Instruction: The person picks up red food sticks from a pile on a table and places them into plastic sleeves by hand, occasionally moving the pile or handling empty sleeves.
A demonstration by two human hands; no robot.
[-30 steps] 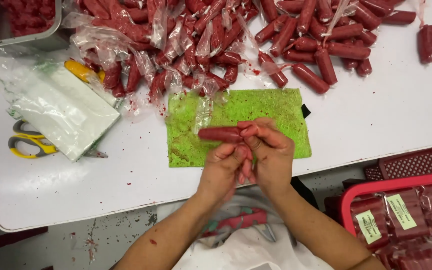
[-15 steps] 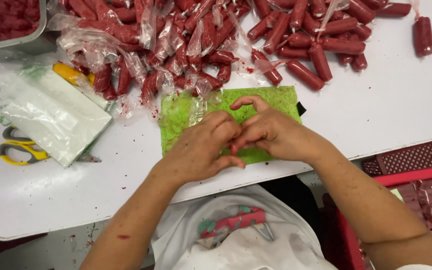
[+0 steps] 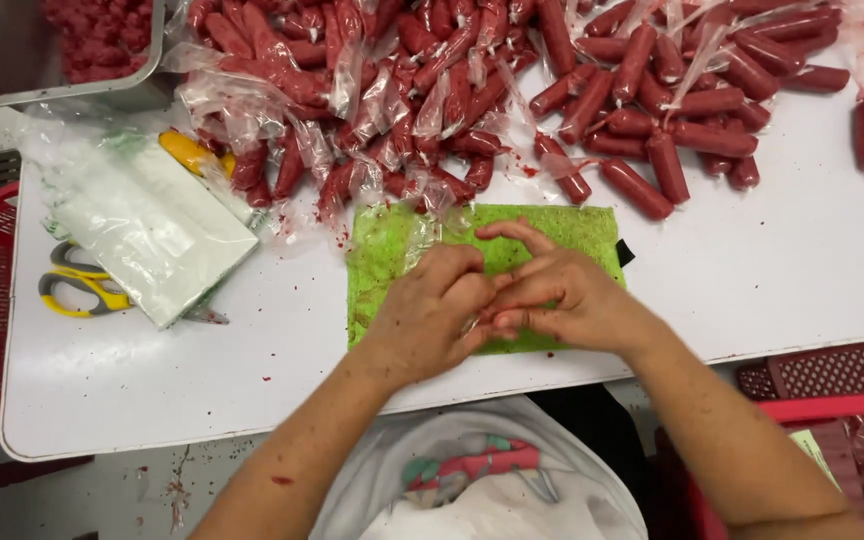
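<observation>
Two hands meet at the centre of the frame over a green mat (image 3: 572,230) on the white desk (image 3: 772,270); left hand (image 3: 430,312) and right hand (image 3: 562,298) press fingertips together, pinching something mostly hidden; filled red tubes (image 3: 632,185) lie above; keeping the pinch tight and low over the mat seems wise.

Bright, even overhead light; soft short shadows under the hands; mild glare on the white surface (image 3: 772,260); slight motion blur; edges bowed.

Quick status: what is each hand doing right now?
Left hand: fingers curled shut over the green mat; what it holds cannot be told.
Right hand: fingers partly bent, touching the left hand; contents hidden.
</observation>
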